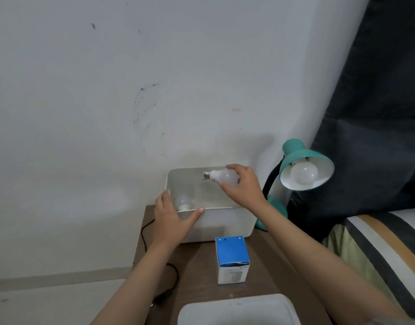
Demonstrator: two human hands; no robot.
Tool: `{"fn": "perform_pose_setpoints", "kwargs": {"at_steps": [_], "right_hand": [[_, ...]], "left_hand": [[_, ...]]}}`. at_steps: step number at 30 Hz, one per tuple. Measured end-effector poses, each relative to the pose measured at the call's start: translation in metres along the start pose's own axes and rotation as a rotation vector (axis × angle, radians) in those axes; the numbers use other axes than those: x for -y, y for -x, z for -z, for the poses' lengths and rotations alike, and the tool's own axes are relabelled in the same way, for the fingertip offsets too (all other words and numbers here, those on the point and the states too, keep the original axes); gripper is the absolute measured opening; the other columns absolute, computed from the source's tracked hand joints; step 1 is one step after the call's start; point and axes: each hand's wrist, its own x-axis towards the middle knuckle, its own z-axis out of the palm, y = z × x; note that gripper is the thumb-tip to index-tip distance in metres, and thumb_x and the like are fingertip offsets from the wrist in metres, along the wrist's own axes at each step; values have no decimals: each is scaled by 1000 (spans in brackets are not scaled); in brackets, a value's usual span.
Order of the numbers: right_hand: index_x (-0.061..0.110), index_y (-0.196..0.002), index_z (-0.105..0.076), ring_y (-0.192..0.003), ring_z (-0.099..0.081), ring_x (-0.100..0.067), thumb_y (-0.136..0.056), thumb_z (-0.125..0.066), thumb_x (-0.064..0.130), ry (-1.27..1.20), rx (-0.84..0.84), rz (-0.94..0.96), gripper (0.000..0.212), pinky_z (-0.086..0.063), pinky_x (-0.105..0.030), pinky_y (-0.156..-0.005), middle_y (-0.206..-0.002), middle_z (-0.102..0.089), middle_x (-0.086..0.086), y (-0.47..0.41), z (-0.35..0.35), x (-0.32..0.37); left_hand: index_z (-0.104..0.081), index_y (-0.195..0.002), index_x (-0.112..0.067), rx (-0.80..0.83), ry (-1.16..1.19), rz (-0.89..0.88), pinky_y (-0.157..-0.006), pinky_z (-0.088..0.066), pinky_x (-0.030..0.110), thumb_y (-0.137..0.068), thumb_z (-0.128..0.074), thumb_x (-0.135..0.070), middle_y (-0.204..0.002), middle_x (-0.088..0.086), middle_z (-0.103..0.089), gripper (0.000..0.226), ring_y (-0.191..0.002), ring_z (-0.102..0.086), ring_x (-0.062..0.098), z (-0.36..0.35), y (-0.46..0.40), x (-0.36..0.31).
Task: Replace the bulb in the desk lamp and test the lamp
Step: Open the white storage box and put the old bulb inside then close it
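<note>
A teal desk lamp (293, 148) stands at the right of the brown table, with a white bulb (304, 174) seated in its shade, unlit. My right hand (245, 186) holds a second white bulb (221, 177) on its side above the open white bin (216, 225), its screw base pointing left. My left hand (172, 218) grips the bin's front left rim. A third bulb (183, 202) lies inside the bin at the left.
A blue and white bulb box (232, 262) stands in front of the bin. A white lid or tray (239, 309) lies at the near edge. The lamp's black cord (171, 275) runs down the table's left side. A bed with striped bedding (389, 242) is at the right.
</note>
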Motion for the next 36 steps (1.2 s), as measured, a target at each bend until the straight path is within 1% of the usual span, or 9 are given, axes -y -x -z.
{"fn": "perform_pose_setpoints", "kwargs": {"at_steps": [5,8,10,16,20,24,27,32,36], "right_hand": [[14,-124,-57,-110,-57,-23,-71,-74,25,102,116,-95,56,-45,-27,-85,-120,-60,-9,-34,-22,-7],[12,-125,-54,-109,-58,-24,-70,-74,22,43,133,-189,59,-49,-32,-87,-123,-59,-9,-43,-33,-16],[11,-125,-53,-109,-58,-25,-71,-73,19,17,135,-215,58,-47,-29,-85,-123,-59,-11,-46,-36,-19],[9,-129,-49,-116,-53,-27,-72,-72,22,108,126,-195,63,-40,-24,-82,-128,-54,-14,-45,-33,-16],[8,-130,-48,-116,-53,-27,-74,-72,22,116,95,-130,63,-42,-27,-86,-129,-51,-15,-31,-16,-5],[11,-125,-52,-113,-54,-24,-75,-73,26,53,66,-42,57,-47,-32,-94,-125,-52,-11,7,7,11],[13,-125,-53,-108,-56,-18,-79,-71,26,9,51,26,52,-47,-27,-91,-124,-54,-5,54,27,24],[14,-125,-56,-103,-56,-11,-80,-71,21,-31,92,-9,48,-40,-17,-86,-121,-57,-2,153,53,19],[18,-127,-53,-109,-54,-13,-81,-69,29,124,232,-117,50,-38,-19,-88,-121,-55,-2,232,60,-16]], "left_hand": [[-22,-141,-6,-44,35,-3,-104,-31,30,-64,-71,-60,-141,11,-32,106,-132,-31,25,-4,-2,3],[-22,-142,-6,-54,40,-4,-103,-32,30,-64,-72,-60,-141,10,-32,107,-131,-32,24,-5,-3,3],[-22,-142,-7,-55,54,-9,-102,-31,28,-64,-72,-59,-141,10,-32,107,-131,-32,24,-5,-2,4],[-23,-141,-7,-47,55,6,-103,-32,31,-63,-73,-59,-141,11,-32,107,-131,-32,25,-5,-2,3],[-19,-143,-8,0,7,40,-107,-31,37,-64,-69,-65,-145,11,-29,110,-133,-29,27,-1,-2,-1],[-13,-144,-7,81,-125,102,-113,-22,50,-61,-59,-77,-154,11,-20,118,-141,-20,27,5,-7,-5],[-4,-146,-5,82,-172,118,-115,-13,52,-66,-58,-74,-157,11,-6,118,-144,-7,25,9,-1,-13],[-20,-142,-1,-71,-28,74,-115,-17,48,-76,-65,-50,-153,19,-20,94,-141,-17,30,11,60,-17],[-30,-138,-3,40,19,122,-113,-18,43,-79,-67,-40,-151,20,-22,80,-141,-14,30,9,149,-2]]}}
